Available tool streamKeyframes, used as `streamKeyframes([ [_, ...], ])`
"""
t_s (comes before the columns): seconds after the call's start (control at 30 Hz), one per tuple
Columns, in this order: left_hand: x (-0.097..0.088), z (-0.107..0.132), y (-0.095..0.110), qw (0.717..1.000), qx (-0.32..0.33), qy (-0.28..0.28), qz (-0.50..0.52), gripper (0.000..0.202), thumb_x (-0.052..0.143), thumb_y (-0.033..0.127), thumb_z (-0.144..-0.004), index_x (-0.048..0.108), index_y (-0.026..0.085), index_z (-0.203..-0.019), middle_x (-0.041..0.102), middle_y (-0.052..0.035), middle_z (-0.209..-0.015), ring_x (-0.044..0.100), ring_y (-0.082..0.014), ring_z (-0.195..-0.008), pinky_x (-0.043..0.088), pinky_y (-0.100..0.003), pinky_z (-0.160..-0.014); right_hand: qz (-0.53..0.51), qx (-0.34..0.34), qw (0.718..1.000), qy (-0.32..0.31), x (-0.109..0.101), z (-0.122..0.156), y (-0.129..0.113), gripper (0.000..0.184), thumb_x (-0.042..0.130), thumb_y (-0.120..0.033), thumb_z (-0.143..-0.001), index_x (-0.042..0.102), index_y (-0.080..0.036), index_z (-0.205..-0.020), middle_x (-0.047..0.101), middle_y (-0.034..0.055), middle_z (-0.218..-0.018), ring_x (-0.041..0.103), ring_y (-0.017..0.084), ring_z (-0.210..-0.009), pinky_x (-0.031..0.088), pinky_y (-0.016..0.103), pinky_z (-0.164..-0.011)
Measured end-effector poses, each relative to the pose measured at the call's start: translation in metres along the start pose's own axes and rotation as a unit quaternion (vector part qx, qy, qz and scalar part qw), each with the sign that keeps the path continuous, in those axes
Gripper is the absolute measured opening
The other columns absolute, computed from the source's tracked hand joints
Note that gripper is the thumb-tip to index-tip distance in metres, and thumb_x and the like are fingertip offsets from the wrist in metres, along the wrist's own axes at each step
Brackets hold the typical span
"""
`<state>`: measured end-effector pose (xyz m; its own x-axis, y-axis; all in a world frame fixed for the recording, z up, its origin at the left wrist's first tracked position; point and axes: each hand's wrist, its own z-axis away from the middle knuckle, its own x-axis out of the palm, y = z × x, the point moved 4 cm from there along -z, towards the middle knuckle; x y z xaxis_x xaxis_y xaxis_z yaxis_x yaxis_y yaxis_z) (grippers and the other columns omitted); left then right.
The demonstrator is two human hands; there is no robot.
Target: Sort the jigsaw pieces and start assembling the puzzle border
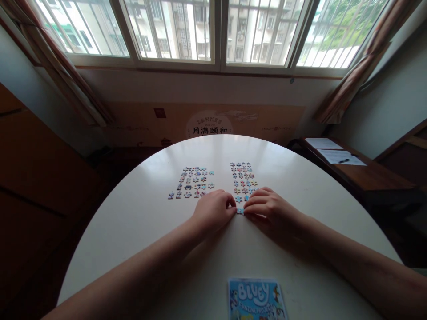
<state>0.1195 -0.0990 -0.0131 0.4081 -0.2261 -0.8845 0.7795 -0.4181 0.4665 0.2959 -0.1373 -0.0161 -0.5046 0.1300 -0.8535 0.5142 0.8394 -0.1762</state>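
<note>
Left hand: the left hand rests on the table, fingers curled into a loose fist, thumb and forefinger tips closed on the left edge of the piece.
Right hand: the right hand lies low and mostly open, fingers stretched out side by side. Their tips touch the right edge of the piece and nothing is clasped in the palm.
Piece: a small blue piece lies flat on the table between the two sets of fingertips, just in front of the right group.
Forearms: both are bare and come in from the lower corners, meeting at the piece.
Right group: loose pieces are set out in short rows just beyond the hands. The nearest row is partly hidden by the right hand's fingers.
Left group: a second patch of pieces lies in rows beside the first, apart from it, just beyond the left hand.
Box: a blue box marked "BLUEY" lies at the near edge, well apart from the hands and cut off by the frame.
Table: round, white and glossy.
Cardboard: a brown sheet with printed characters leans on the wall behind the table.
Desk: a wooden desk at the right carries papers and a pen.
Window: a wide barred window hangs above, with curtains at both ends.
</note>
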Motion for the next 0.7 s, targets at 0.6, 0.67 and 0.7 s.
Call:
streamKeyframes([
  [0.6, -0.0028, 0.0007, -0.0035, 0.999, 0.047, -0.018, 0.004, 0.014, 0.062, 0.029, -0.083, 0.076, 0.026, -0.086, 0.071, -0.0023, -0.086, 0.064, -0.0205, -0.083, 0.046, -0.032, -0.072, 0.008, 0.016, 1.000, -0.003, -0.0021, 0.0043, 0.0018, 0.015, 0.060, -0.021, -0.095, 0.074, -0.026, -0.096, 0.077, 0.0013, -0.098, 0.065, 0.021, -0.100, 0.043, 0.040, -0.094],
  [0.67, -0.0019, 0.0007, -0.0040, 0.999, 0.049, -0.014, 0.001, 0.013, 0.063, 0.029, -0.082, 0.075, 0.026, -0.085, 0.071, -0.0021, -0.086, 0.063, -0.0202, -0.082, 0.046, -0.032, -0.072, 0.013, 0.012, 1.000, 0.004, -0.0024, 0.0046, 0.0011, 0.016, 0.061, -0.023, -0.095, 0.074, -0.026, -0.102, 0.077, 0.0021, -0.102, 0.065, 0.021, -0.103, 0.044, 0.040, -0.095],
  [0.7, -0.0016, 0.0008, -0.0043, 0.999, 0.049, -0.010, -0.001, 0.013, 0.063, 0.029, -0.082, 0.075, 0.026, -0.085, 0.071, -0.0018, -0.086, 0.063, -0.0201, -0.082, 0.046, -0.032, -0.072, 0.016, 0.008, 1.000, 0.007, -0.0024, 0.0048, 0.0005, 0.017, 0.061, -0.023, -0.095, 0.074, -0.026, -0.105, 0.077, 0.0028, -0.105, 0.065, 0.022, -0.105, 0.044, 0.040, -0.095],
])
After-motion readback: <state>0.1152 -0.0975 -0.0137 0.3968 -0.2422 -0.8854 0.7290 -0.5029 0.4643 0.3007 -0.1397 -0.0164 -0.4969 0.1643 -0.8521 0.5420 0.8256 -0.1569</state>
